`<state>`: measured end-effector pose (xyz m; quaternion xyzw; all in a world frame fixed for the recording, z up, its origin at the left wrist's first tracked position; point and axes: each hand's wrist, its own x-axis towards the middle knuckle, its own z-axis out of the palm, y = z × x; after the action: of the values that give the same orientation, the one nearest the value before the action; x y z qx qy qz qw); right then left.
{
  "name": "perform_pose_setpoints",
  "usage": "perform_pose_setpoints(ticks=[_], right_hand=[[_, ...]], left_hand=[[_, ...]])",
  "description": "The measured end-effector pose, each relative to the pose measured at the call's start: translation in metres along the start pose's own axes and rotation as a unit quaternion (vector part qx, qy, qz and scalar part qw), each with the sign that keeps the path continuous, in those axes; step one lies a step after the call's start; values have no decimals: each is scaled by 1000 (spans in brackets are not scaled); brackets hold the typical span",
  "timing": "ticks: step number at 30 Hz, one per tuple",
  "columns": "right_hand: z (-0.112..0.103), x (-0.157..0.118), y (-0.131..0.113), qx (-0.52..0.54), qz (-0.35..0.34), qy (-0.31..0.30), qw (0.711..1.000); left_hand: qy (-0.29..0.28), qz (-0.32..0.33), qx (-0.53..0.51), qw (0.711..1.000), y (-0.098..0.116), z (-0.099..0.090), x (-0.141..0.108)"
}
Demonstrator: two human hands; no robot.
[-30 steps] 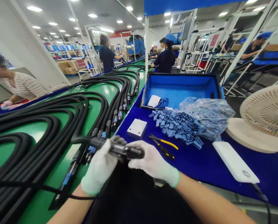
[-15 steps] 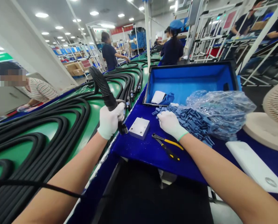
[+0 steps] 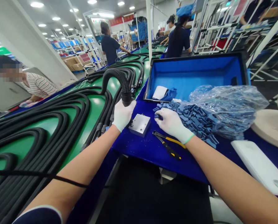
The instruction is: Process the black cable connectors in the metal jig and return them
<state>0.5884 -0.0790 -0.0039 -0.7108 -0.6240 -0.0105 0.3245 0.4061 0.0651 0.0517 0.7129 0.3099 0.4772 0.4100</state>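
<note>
White gloves cover both hands. My left hand [image 3: 123, 114] is wrapped round the end of a black corrugated hose [image 3: 122, 79], which arches up and back onto the green surface. The lower tip of the hose is beside a metal block [image 3: 140, 125] on the blue table. My right hand [image 3: 170, 122] is closed on a small blue clip [image 3: 158, 116], partly covered by the fingers, at the left edge of a pile of blue clips [image 3: 196, 119]. Pliers with yellow and black handles [image 3: 168, 145] lie just below my right hand.
A blue bin [image 3: 196, 76] stands behind the pile, with a clear plastic bag [image 3: 232, 105] in front. Black hoses cover the green surface [image 3: 95, 104]. A white device [image 3: 257, 165] lies right. Other people are at left and behind.
My left hand has moved right with the hose, bringing its tip beside the metal block. My right hand has drawn slightly back from the pile, and a clip now shows in its fingers.
</note>
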Motion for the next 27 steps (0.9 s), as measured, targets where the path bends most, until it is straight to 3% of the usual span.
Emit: perform_pose_setpoints(ticks=[2, 4, 7, 11, 15, 19, 27], right_hand=[[0, 3, -12, 121, -16, -40, 992], [2, 8, -26, 197, -31, -86, 976], [11, 23, -48, 207, -35, -99, 973], [28, 47, -67, 204, -34, -97, 974], [43, 64, -66, 225, -29, -123, 966], [56, 74, -52, 290, 31, -170, 941], [65, 76, -47, 298, 55, -129, 944]], left_hand=[[-8, -4, 15, 1000, 1, 0, 1], [-52, -37, -17, 998, 1, -4, 3], [-103, -46, -49, 992, 0, -14, 9], [-119, -22, -37, 992, -4, -23, 12], [-118, -32, -48, 991, -11, -23, 13], [-133, -37, -82, 987, -15, -21, 13], [-118, -53, -108, 986, -11, -16, 10]])
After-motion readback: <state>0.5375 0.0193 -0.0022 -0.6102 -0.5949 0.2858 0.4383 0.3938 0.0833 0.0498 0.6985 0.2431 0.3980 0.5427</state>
